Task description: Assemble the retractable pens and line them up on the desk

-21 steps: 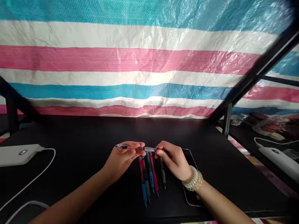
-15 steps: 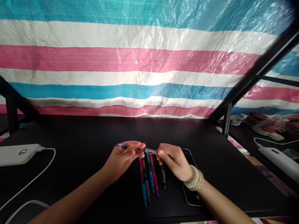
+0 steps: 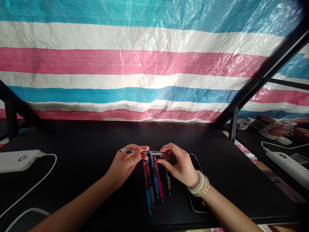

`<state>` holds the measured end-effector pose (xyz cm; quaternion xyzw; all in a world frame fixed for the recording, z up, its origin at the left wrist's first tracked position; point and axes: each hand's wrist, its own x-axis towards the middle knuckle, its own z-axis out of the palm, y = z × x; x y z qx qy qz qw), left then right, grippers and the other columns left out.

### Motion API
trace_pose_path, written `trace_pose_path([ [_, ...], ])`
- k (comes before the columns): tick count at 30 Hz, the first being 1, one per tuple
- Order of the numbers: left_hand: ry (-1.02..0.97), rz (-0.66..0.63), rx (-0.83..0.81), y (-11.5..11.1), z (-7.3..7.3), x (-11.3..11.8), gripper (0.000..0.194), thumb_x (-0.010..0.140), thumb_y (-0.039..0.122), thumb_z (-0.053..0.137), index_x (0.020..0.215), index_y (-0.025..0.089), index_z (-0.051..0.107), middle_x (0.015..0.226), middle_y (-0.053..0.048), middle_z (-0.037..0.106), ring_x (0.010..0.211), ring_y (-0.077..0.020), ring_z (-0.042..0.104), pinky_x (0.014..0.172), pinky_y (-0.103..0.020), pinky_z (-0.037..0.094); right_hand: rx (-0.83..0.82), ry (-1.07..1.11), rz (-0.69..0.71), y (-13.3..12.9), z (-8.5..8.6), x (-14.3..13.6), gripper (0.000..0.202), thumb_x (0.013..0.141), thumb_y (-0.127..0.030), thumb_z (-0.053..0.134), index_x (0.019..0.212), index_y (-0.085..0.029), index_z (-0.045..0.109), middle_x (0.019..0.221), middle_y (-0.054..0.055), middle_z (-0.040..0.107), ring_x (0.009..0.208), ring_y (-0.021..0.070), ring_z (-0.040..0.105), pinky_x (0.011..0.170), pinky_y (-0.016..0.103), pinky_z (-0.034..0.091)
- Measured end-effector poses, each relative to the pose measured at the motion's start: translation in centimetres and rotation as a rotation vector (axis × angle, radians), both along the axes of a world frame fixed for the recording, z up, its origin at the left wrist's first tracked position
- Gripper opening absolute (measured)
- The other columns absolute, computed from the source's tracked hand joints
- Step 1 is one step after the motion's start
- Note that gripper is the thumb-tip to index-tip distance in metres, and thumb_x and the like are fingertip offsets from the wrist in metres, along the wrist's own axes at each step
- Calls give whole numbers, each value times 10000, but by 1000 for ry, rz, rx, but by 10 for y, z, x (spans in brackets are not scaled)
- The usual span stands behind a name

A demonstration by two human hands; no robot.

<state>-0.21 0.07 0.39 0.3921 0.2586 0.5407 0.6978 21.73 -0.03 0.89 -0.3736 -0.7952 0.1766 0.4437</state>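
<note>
My left hand (image 3: 126, 161) pinches a clear-barrelled pen with a grey grip (image 3: 154, 153), held level above the table, its metal tip pointing right. At the tip end is my right hand (image 3: 180, 164), thumb and forefinger apart. Its upper fingers are close to the tip; whether they touch it I cannot tell. Below, several pens lie side by side on the black table, among them a blue-grip pen (image 3: 148, 198) and a pink-grip pen (image 3: 160, 191). A separate grey-grip pen (image 3: 168, 183) lies to their right, its upper end partly hidden.
A dark phone-like device with a silver edge (image 3: 196, 201) lies partly beneath my right wrist. On the left is a white power bank (image 3: 16, 160) with a white cable (image 3: 45, 175). Black frame bars (image 3: 256, 87) flank the table, and a striped plastic sheet (image 3: 135, 61) hangs behind.
My right thumb and forefinger have parted from their pinch at the pen's tip, uncovering it. The pen has tilted to nearly level, and my left hand still holds it.
</note>
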Motion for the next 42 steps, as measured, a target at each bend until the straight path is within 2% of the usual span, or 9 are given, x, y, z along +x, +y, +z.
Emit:
trace_pose_path([
  [7, 11, 6, 16, -2, -2, 2, 56, 760, 188, 782, 814, 196, 770, 1012, -56, 766, 770, -144, 696, 867, -314, 521, 59, -16, -2, 1, 4, 0, 33, 936, -214, 604, 926, -183, 604, 797, 36, 611, 696, 168, 567, 638, 281, 449],
  [15, -6, -14, 42, -2, -7, 2, 43, 762, 168, 771, 782, 206, 772, 964, -49, 771, 729, -138, 677, 798, -300, 527, 11, -114, 57, 0, 6, 1, 222, 999, -237, 462, 806, -180, 557, 689, 12, 505, 634, 156, 465, 594, 277, 358],
  [21, 52, 1, 118, -3, -5, 2, 82, 770, 151, 755, 704, 200, 749, 901, -41, 764, 679, -137, 649, 746, -307, 517, -146, -135, 99, 1, 3, -2, 396, 1037, -327, 346, 676, -194, 435, 642, -10, 435, 598, 138, 416, 586, 274, 322],
  [26, 144, 29, 205, -4, -4, 0, 124, 789, 155, 739, 669, 186, 737, 839, -41, 752, 644, -137, 633, 816, -362, 504, -397, -71, 178, 0, 6, -1, 477, 1030, -466, 330, 641, -194, 385, 608, -45, 364, 540, 104, 321, 533, 248, 284],
  [30, 113, 14, 160, -5, -1, 1, 55, 784, 183, 752, 731, 194, 745, 890, -46, 759, 646, -137, 639, 761, -343, 519, -585, 7, 267, -1, 10, 0, 501, 1026, -504, 304, 643, -196, 398, 570, -56, 347, 504, 97, 291, 490, 238, 269],
  [32, 90, 25, 110, -5, 1, 2, 38, 774, 199, 767, 807, 202, 748, 923, -48, 763, 664, -134, 647, 748, -325, 523, -536, -4, 266, -1, 11, 0, 482, 1038, -467, 291, 677, -189, 448, 586, -42, 400, 514, 104, 349, 515, 241, 308],
  [36, 80, 87, 38, -4, 2, 3, 152, 750, 182, 787, 886, 202, 724, 918, -44, 766, 681, -125, 651, 773, -312, 520, -177, -132, 135, -1, 10, 0, 280, 1007, -388, 452, 851, -178, 550, 733, 12, 521, 645, 148, 470, 620, 272, 366],
  [39, 83, 89, 45, -4, 2, 3, 102, 758, 168, 775, 815, 188, 692, 910, -42, 763, 653, -118, 645, 751, -301, 517, 35, -230, 101, 0, 7, 0, 210, 999, -321, 476, 874, -174, 559, 740, 32, 537, 678, 174, 467, 625, 290, 353],
  [42, 127, 77, 85, -5, 2, 2, 112, 762, 162, 764, 727, 172, 658, 872, -44, 757, 631, -127, 647, 700, -294, 516, 164, -326, 121, 0, 4, 1, 257, 1002, -283, 443, 789, -176, 538, 674, 31, 518, 643, 180, 424, 587, 300, 307],
])
